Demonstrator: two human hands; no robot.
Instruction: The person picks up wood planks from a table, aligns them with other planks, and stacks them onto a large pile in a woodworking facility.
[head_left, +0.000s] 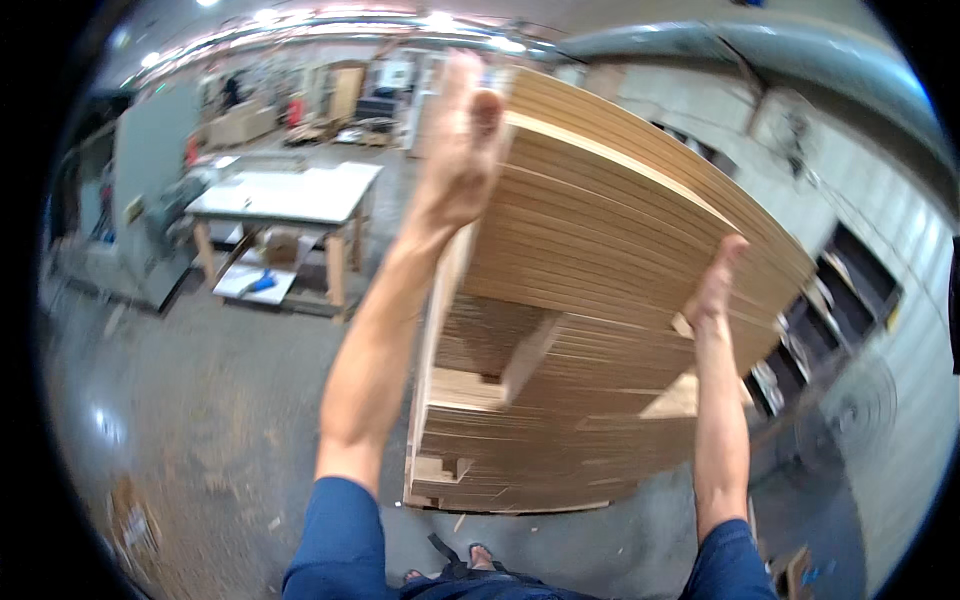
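Observation:
A tall stack of wooden boards (600, 265) stands in front of me, its layered edges facing me. At the stack's upper left corner is my left hand (463, 165), fingers stretched upward and palm against the side; motion blurs the fingertips. My right hand (712, 292) lies against the stack farther right, its fingers extended and seen mostly from the side. Neither hand is wrapped round a board. Shorter pieces leave recesses (495, 335) in the stack's lower left part.
A white-topped workbench (290, 190) stands to the left, with a blue tool (262, 281) on its lower shelf. Beyond it is a grey machine cabinet (155, 190). Dark shelving (845, 285) and a large fan (850, 415) are at the right. Debris (133, 515) lies on the floor.

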